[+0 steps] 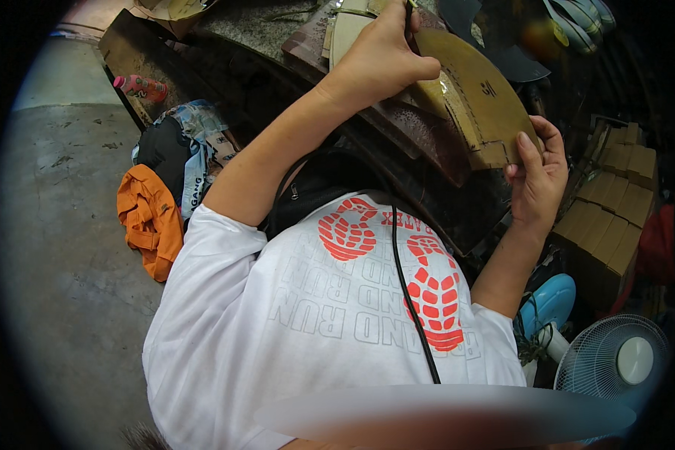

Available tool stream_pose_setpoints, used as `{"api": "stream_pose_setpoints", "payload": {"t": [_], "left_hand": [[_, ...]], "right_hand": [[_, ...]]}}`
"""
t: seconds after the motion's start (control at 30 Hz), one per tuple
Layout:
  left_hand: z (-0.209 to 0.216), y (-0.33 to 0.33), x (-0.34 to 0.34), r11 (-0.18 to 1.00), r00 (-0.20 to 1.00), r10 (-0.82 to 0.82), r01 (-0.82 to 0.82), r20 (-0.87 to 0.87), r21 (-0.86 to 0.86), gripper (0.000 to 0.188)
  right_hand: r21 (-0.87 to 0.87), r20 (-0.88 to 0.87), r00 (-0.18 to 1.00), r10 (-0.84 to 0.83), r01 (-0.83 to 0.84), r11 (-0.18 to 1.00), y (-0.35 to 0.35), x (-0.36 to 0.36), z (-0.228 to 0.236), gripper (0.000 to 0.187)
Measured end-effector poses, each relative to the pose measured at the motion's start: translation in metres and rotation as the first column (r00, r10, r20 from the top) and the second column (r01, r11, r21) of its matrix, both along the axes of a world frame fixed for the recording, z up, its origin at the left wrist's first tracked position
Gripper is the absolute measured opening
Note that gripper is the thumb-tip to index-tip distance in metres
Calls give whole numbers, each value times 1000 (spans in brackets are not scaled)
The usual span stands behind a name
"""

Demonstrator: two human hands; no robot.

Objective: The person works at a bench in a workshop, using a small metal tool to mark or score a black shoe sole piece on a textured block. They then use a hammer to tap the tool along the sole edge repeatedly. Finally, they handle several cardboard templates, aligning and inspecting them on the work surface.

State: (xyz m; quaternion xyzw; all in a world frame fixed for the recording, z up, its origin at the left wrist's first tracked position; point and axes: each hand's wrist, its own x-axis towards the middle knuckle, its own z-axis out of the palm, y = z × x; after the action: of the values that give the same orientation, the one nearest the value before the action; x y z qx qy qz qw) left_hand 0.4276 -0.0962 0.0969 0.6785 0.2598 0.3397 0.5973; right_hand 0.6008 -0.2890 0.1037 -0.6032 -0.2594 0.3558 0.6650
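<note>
A curved, olive-yellow flat piece [495, 86], like a stiff pattern sheet with pen marks and a dashed line, spans the space between my hands. My right hand [538, 169] pinches its lower right corner between thumb and fingers. At its upper left, my left hand [382, 56] is closed around a thin dark object, cut off by the picture's top edge, whose kind I cannot make out. Clear shiny tape shows along the piece's inner edge. Beneath it lies a worn reddish-brown board [427, 135] on the work table.
Stacked brown cardboard boxes [615, 202] stand at the right, above a white fan [615, 356] and a blue round object [551, 304]. Left of the table are an orange cloth [150, 221], a dark bag [165, 154] and a pink-capped bottle [141, 88]. A black cable [405, 277] crosses my shirt.
</note>
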Motion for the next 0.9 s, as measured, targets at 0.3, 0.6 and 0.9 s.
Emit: {"api": "stream_pose_setpoints", "payload": {"t": [0.3, 0.6, 0.9], "left_hand": [[14, -4, -6, 986, 971, 94, -60, -222, 156, 43], [11, 16, -10, 995, 995, -55, 61, -83, 83, 32], [37, 26, -26, 892, 966, -195, 247, -170, 379, 43]], "right_hand": [[53, -36, 999, 21, -19, 998, 3, -3, 0, 30], [74, -141, 990, 23, -12, 997, 6, 0, -2, 30], [77, -138, 990, 14, -4, 997, 5, -1, -1, 30]]}}
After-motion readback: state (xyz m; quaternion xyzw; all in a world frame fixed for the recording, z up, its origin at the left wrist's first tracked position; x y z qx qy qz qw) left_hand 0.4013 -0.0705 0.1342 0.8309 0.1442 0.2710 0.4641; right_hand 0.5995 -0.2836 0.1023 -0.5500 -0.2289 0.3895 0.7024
